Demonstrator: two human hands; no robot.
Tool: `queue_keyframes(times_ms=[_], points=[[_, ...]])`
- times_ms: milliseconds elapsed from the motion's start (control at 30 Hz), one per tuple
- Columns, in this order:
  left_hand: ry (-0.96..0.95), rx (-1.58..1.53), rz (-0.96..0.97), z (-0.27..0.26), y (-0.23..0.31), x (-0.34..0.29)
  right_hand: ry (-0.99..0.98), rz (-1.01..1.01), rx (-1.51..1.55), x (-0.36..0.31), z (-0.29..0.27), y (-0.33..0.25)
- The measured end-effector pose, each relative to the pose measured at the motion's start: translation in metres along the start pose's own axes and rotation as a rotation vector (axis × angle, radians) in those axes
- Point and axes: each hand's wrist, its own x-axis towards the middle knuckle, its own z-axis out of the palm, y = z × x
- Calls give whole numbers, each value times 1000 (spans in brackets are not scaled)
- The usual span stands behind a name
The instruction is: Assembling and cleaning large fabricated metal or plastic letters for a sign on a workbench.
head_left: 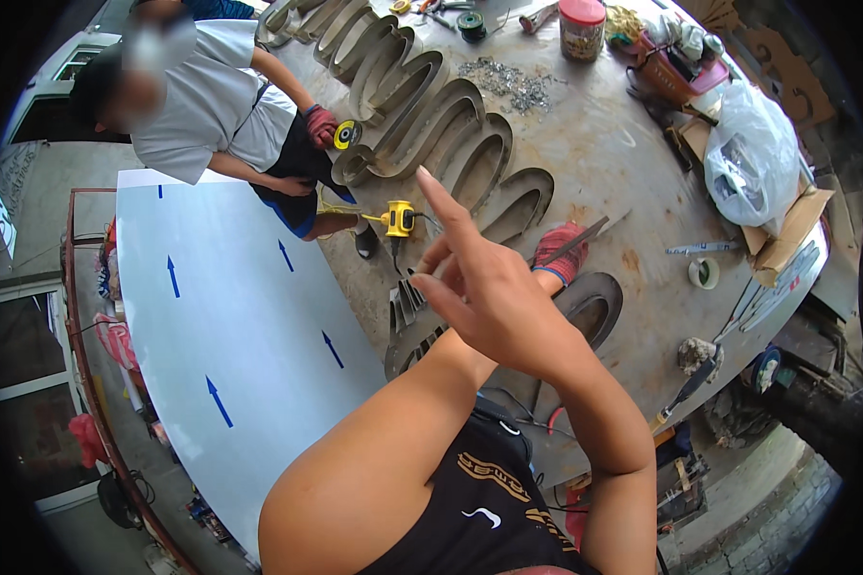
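Note:
My right hand (508,302) is bare and raised over the table, its index finger stretched out and its thumb apart; nothing shows in it. Behind it my left arm reaches across to the right. My left hand (561,254), in a red knitted glove, is closed on a dark flat metal strip (587,241), whose kind I cannot make out. Below the glove lies a curved metal band (599,307). Farther left several bent metal shapes (460,115) stand on edge in a row. A yellow power socket (399,218) with cords sits left of my pointing finger.
At the left a co-worker's red-gloved hand (321,126) is beside a yellow-and-black disc (347,134). A white panel (259,335) with blue arrows lies left of me. Rightward are a red-lidded jar (582,34), plastic bag (753,158), white cup (703,273) and pink basket (676,72).

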Motion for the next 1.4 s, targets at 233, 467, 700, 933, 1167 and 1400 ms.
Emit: queue_keyframes(times_ms=[233, 467, 700, 933, 1167, 1400], points=[[51, -25, 65, -9, 6, 30, 48, 51, 166, 64, 15, -21], [89, -46, 190, -21, 26, 74, 37, 73, 210, 80, 13, -27], [91, -31, 228, -28, 16, 84, -18, 168, 243, 72, 13, -31], [104, 4, 254, -39, -7, 101, -109, 207, 233, 61, 22, -37], [67, 3, 264, -29, -18, 90, -162, 167, 282, 32, 21, -40], [-22, -17, 214, 1, -35, 43, 41, 204, 216, -18, -2, -35]])
